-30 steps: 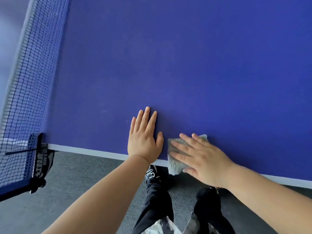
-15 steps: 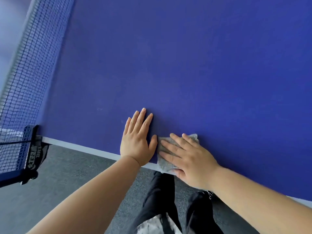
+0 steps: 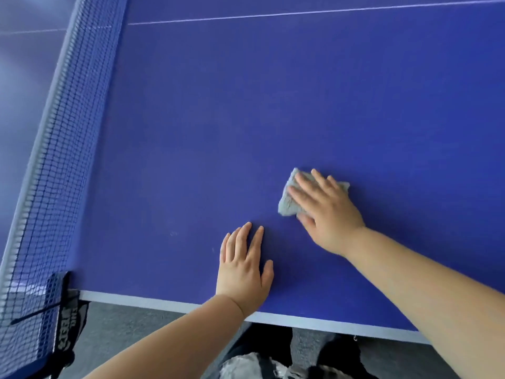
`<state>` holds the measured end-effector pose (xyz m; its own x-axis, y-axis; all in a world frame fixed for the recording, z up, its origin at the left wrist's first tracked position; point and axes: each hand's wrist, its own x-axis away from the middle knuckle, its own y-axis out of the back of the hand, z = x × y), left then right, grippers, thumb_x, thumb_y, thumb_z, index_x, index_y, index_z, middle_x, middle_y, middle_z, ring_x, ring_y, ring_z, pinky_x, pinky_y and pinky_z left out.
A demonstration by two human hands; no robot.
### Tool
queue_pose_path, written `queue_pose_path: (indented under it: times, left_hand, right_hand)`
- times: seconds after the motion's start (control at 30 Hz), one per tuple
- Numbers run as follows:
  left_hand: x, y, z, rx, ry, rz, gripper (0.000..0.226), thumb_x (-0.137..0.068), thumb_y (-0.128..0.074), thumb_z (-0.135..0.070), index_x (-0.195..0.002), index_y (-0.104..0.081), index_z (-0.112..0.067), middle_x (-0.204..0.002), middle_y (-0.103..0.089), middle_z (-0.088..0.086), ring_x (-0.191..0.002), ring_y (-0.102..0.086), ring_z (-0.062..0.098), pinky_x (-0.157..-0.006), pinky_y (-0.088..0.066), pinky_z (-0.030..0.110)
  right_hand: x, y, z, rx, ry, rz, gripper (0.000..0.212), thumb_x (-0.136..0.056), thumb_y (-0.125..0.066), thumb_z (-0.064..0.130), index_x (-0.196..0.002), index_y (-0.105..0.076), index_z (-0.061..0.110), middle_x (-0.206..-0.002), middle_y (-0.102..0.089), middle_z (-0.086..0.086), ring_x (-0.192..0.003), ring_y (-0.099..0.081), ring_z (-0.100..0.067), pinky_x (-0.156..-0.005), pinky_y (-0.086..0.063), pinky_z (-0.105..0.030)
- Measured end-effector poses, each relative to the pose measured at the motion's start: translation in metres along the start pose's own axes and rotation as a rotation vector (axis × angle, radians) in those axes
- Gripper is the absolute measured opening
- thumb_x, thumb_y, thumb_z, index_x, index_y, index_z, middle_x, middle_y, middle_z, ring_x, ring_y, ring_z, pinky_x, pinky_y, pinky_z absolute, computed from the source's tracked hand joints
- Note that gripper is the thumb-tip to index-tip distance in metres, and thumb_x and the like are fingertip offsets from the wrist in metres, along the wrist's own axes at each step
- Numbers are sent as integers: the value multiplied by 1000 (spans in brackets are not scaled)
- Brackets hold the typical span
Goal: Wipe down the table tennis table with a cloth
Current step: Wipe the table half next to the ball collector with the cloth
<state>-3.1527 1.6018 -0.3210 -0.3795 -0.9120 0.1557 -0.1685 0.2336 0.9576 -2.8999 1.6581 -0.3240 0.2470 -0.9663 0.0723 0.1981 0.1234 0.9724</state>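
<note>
Both flat on table: right hand presses grey cloth, left hand rests bare. No wipe trail visible; most of surface probably left.

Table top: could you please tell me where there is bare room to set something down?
Bare: between net and left hand; the far stretch from cloth to white line. Crowded: near edge, where the right hand presses the cloth.

Deep blue table, edged with a white stripe and crossed by a thin white line. Grey cloth; dark blue grid-mesh net topped in white. Grey speckled floor, black trousers.
</note>
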Motion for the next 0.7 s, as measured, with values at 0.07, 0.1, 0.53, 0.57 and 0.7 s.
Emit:
queue_pose_path:
  times: [0.07, 0.1, 0.53, 0.57, 0.7]
  left_hand:
    - [-24, 12, 10, 35, -79, -24, 58, -93, -49, -40, -143, -58, -13, -144, -52, 10, -128, -48, 36, -116, -34, 52]
    - [-39, 18, 16, 43, -110, -35, 54, -93, -49, -39, -140, -60, -14, -140, -54, 8, -124, -51, 35, -113, -35, 51]
    - [-205, 46, 34, -17, -113, 27, 63, -101, -55, -35, -157, -39, -11, -168, -26, 10, -155, -21, 33, -126, -13, 47]
    - [-209, 46, 32, -11, -116, 27, 63, -101, -54, -35, -157, -39, -11, -169, -26, 10, -156, -20, 33, -127, -13, 47]
    - [-238, 49, 30, 7, -94, -6, 61, -102, -50, -34, -158, -37, -13, -170, -24, 7, -157, -18, 30, -128, -10, 47]
  right_hand:
    - [49, -14, 29, -9, 242, 78, 60, -100, -53, 37, -158, -37, 29, -170, -21, 1, -156, -19, -34, -125, -18, -53]
    - [66, -18, 36, 2, 331, 113, 61, -101, -49, 38, -159, -35, 30, -171, -18, 2, -157, -17, -32, -126, -16, -52]
    - [-89, 11, -35, -19, -216, -82, 55, -104, -47, 35, -157, -39, 21, -169, -24, -6, -153, -22, -39, -123, -19, -56]
    - [-69, 4, -16, -24, -17, -44, 55, -104, -48, 38, -156, -41, 24, -169, -25, -3, -154, -22, -36, -125, -19, -54]
    - [-31, -6, -7, -52, 333, 74, 55, -104, -50, 38, -156, -40, 25, -170, -23, 0, -156, -20, -30, -125, -22, -51]
